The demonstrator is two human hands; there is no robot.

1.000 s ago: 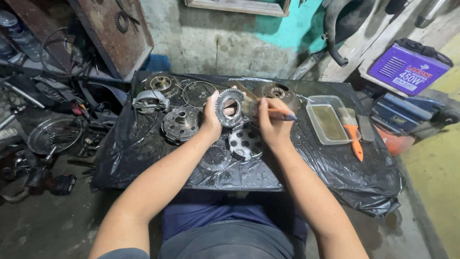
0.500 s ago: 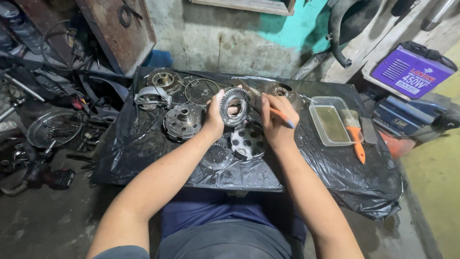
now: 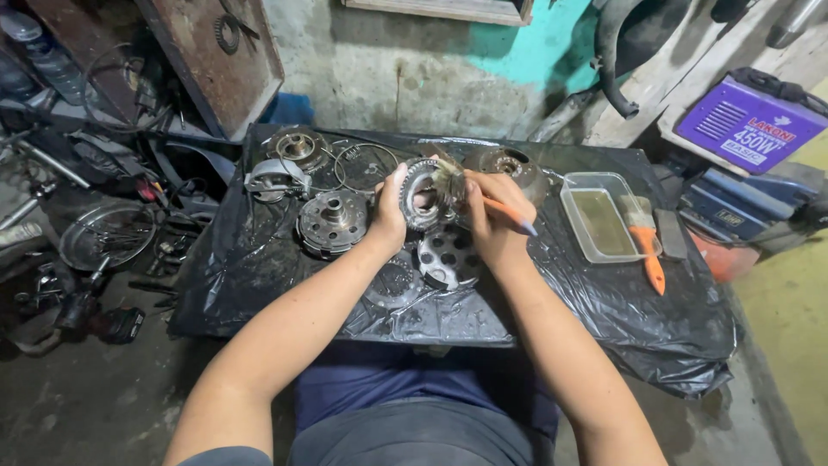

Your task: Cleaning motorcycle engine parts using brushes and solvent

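Left hand (image 3: 392, 216) grips a round toothed grey metal clutch hub (image 3: 423, 194); right hand (image 3: 487, 216) holds an orange-handled brush (image 3: 483, 200) against it, cleaning seemingly midway, near the black plastic-covered table (image 3: 604, 311)'s far edge.

A single camera, worn on the person's head, is looking steeply down and forward over both forearms onto the desk (image 3: 259, 285), which is draped in black plastic sheet. It is sitting close, so the left hand (image 3: 392, 216) and right hand (image 3: 487, 220) are falling near the middle of the frame. Its upper edge is taking in the wall (image 3: 388, 69) behind, and its left side the cluttered floor (image 3: 78, 380).
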